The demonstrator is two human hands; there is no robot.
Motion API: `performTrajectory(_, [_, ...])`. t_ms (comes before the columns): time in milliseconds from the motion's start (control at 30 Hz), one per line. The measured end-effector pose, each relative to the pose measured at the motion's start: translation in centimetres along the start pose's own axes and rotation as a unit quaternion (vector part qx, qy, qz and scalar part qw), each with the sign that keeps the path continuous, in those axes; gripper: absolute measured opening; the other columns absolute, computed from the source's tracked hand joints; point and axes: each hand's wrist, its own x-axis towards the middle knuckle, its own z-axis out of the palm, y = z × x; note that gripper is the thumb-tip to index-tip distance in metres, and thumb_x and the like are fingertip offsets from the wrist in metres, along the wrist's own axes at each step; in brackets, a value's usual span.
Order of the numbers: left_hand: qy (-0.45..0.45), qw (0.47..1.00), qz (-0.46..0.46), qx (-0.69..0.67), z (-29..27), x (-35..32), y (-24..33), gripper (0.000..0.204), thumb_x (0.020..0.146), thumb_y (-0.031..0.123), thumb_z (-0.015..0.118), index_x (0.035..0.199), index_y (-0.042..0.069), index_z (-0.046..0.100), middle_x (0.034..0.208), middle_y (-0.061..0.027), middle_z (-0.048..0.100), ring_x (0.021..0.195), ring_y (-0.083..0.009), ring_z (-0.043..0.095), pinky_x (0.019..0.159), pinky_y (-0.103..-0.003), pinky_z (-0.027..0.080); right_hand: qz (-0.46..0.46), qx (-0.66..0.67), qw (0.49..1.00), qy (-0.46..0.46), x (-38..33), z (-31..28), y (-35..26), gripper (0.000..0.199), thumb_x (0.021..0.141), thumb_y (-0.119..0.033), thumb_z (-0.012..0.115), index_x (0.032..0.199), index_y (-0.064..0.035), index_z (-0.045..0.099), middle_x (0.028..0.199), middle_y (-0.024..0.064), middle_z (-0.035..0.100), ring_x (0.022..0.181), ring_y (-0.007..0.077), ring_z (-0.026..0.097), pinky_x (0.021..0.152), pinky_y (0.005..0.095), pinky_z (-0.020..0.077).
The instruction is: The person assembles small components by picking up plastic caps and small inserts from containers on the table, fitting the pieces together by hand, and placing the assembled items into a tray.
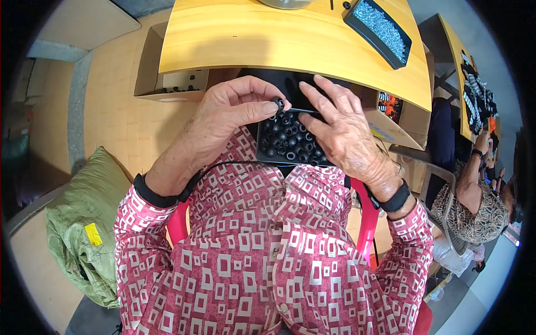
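Note:
On my lap sits a dark tray [267, 162] full of small black round parts [291, 137], several showing a hole or hollow end. Above its far left corner, my left hand [237, 105] pinches one black round part [278, 103] between thumb and forefinger. My right hand [346, 125] is over the tray's right side, its fingers spread and the thumb near the far rim. Nothing shows between those fingers, though the palm side is hidden.
A yellow table [223, 44] lies just ahead, bearing a black tray [385, 42] of small clear-blue pieces. Cardboard boxes [151, 70] stand under both its sides. A green sack [86, 206] leans at left. Another person [474, 195] sits at right beside another table.

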Motion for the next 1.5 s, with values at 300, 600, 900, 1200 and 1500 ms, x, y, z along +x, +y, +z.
performTrajectory(300, [0.000,1.000,0.005,0.000,-0.2,0.3,-0.2,0.016,0.088,0.007,0.062,0.104,0.002,0.064,0.102,-0.0075,0.067,0.101,-0.0156,0.061,0.095,-0.028,0.046,0.027,0.007,1.000,-0.013,-1.0,-0.8,0.1,0.030,0.069,-0.004,0.067,0.099,-0.0029,0.067,0.138,0.0171,0.045,0.131,0.0375,0.038,0.102,0.0500,0.0348])
performTrajectory(600, [0.001,1.000,0.018,0.015,-0.5,0.5,-0.7,0.016,0.089,0.008,0.063,0.104,0.004,0.065,0.101,-0.0071,0.067,0.099,-0.0146,0.062,0.093,-0.028,0.047,-0.006,0.131,0.991,-0.025,-0.9,-1.1,-1.7,0.026,0.073,-0.012,0.072,0.098,-0.0049,0.069,0.135,0.0133,0.049,0.131,0.0359,0.039,0.100,0.0492,0.0368])
performTrajectory(900, [-0.002,1.000,0.021,-0.006,-0.4,0.5,-0.7,0.017,0.088,0.009,0.064,0.103,0.002,0.064,0.102,-0.0079,0.067,0.097,-0.0144,0.063,0.092,-0.028,0.047,0.000,0.054,0.998,-0.045,-0.9,-0.9,-1.2,0.027,0.067,-0.002,0.069,0.094,-0.0031,0.067,0.125,0.0138,0.054,0.123,0.0353,0.045,0.094,0.0478,0.0404])
performTrajectory(1200, [-0.003,0.999,0.033,-0.007,-0.5,0.6,-1.0,0.018,0.087,0.010,0.066,0.103,0.002,0.064,0.101,-0.0082,0.067,0.098,-0.0144,0.062,0.092,-0.028,0.047,0.003,0.077,0.997,-0.017,1.0,1.3,-2.9,0.020,0.070,-0.011,0.074,0.087,-0.0019,0.067,0.080,0.0073,0.052,0.077,0.0253,0.049,0.068,0.0371,0.0405])
performTrajectory(1500, [-0.009,0.999,0.042,-0.014,-0.5,0.6,-1.1,0.018,0.087,0.010,0.066,0.103,0.002,0.064,0.101,-0.0083,0.067,0.098,-0.0154,0.062,0.092,-0.029,0.047,0.027,0.027,0.996,-0.077,1.7,1.6,-3.4,0.013,0.072,-0.014,0.071,0.080,-0.0056,0.067,0.080,0.0071,0.053,0.082,0.0249,0.050,0.071,0.0372,0.0411])
